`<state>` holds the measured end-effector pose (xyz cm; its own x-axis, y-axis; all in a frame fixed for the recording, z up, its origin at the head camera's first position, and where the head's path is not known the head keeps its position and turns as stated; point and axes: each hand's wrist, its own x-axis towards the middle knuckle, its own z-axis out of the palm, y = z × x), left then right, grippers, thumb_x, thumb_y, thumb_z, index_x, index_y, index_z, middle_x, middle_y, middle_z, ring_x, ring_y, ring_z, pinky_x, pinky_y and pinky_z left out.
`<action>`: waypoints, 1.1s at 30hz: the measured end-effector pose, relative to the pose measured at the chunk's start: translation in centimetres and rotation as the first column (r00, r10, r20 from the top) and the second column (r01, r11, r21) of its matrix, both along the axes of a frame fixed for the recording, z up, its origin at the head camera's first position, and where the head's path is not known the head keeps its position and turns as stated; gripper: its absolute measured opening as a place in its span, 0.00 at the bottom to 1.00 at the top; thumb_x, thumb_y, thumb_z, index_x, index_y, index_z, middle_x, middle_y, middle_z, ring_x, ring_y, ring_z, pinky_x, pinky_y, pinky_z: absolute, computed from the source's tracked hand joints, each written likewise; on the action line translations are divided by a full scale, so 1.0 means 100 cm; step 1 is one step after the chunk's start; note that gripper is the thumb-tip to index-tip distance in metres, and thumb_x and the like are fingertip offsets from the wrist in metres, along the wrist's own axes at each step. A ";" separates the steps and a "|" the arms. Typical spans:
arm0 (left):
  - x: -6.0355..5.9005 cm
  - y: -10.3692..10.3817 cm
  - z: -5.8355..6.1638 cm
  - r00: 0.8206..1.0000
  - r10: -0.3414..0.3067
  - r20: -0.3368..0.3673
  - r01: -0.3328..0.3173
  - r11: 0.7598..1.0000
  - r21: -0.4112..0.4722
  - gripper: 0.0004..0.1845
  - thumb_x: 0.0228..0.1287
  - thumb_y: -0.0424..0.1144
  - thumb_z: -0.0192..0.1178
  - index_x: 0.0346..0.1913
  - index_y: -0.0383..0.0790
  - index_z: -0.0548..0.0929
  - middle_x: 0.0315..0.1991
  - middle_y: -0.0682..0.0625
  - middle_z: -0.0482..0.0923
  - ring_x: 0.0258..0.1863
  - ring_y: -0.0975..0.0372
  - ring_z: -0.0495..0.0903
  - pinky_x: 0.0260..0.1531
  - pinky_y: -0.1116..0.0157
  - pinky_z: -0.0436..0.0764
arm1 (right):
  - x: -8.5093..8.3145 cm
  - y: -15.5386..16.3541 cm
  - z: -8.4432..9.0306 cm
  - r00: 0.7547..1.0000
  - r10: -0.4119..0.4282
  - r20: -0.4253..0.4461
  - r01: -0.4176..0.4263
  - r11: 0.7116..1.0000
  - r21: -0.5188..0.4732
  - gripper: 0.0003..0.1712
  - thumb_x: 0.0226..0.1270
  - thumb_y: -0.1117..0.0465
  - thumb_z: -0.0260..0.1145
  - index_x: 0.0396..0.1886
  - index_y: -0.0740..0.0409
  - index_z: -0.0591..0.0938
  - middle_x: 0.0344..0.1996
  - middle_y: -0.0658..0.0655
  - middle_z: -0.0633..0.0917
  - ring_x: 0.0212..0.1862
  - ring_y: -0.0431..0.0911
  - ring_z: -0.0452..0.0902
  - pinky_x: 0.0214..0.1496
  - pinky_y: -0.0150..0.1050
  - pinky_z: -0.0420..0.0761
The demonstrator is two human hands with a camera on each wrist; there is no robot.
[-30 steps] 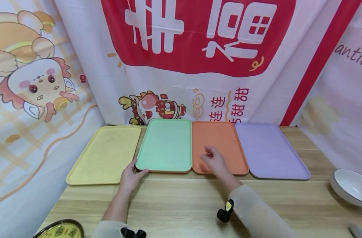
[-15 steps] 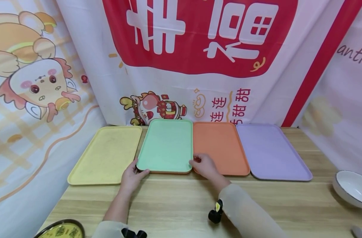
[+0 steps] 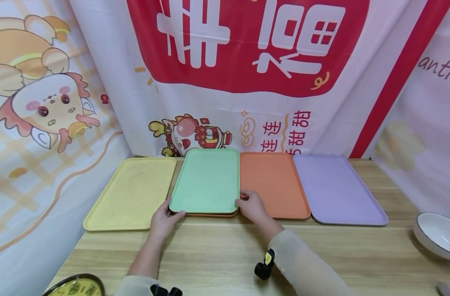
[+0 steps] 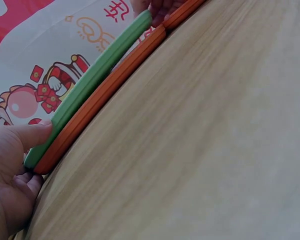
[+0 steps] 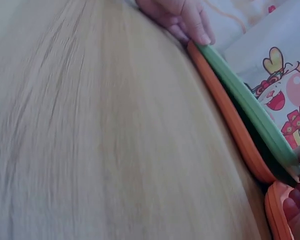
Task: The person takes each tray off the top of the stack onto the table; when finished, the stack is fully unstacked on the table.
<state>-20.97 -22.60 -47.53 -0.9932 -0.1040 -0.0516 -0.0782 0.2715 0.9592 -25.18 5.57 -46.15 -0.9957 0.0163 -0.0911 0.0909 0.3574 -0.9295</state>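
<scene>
A green tray point(image 3: 206, 181) lies over an orange tray point(image 5: 229, 112), whose front edge shows beneath it. My left hand point(image 3: 163, 220) grips the green tray's front left corner, thumb against its rim. At the front right corner my right hand point(image 3: 253, 206) pinches the green rim. That corner is raised, and a dark gap separates the two trays in the right wrist view, widest near my right hand. A second orange tray point(image 3: 274, 185) lies under my right hand, to the right of the stack.
On the wooden table point(image 3: 210, 255), a yellow tray point(image 3: 132, 193) lies to the left and a purple tray point(image 3: 337, 189) to the far right. A white bowl point(image 3: 440, 236) stands at the right edge. A patterned round dish point(image 3: 77, 286) sits front left. Printed cloth point(image 3: 225, 98) hangs behind.
My right hand has come left from above the right orange tray and taken hold of the green tray's corner. The green tray's front right has risen slightly. My left hand has stayed put.
</scene>
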 end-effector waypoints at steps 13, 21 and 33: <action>0.001 -0.002 -0.001 1.000 0.000 -0.019 0.000 1.000 0.002 0.46 0.65 0.37 0.64 0.75 0.25 0.47 0.77 0.34 0.45 0.77 0.44 0.47 0.77 0.52 0.55 | 0.017 -0.011 0.006 0.985 0.129 0.114 -0.052 0.854 -0.517 0.43 0.66 0.73 0.56 0.77 0.56 0.49 0.40 0.60 0.72 0.35 0.45 0.74 0.46 0.40 0.88; -0.003 0.000 -0.004 0.998 -0.012 -0.057 0.013 1.000 0.015 0.45 0.61 0.34 0.67 0.74 0.23 0.51 0.75 0.30 0.52 0.76 0.44 0.53 0.76 0.54 0.58 | 0.014 0.000 0.019 0.989 0.103 0.103 -0.025 0.816 -0.578 0.42 0.66 0.75 0.51 0.77 0.53 0.52 0.37 0.59 0.74 0.34 0.43 0.77 0.41 0.33 0.87; -0.003 0.001 -0.004 0.999 -0.016 -0.048 0.015 1.000 -0.014 0.43 0.63 0.28 0.62 0.75 0.24 0.50 0.75 0.30 0.51 0.75 0.44 0.54 0.74 0.53 0.61 | 0.015 0.057 0.043 0.997 0.070 0.012 -0.046 0.763 -0.645 0.36 0.67 0.73 0.45 0.76 0.61 0.52 0.46 0.57 0.77 0.39 0.39 0.81 0.45 0.32 0.85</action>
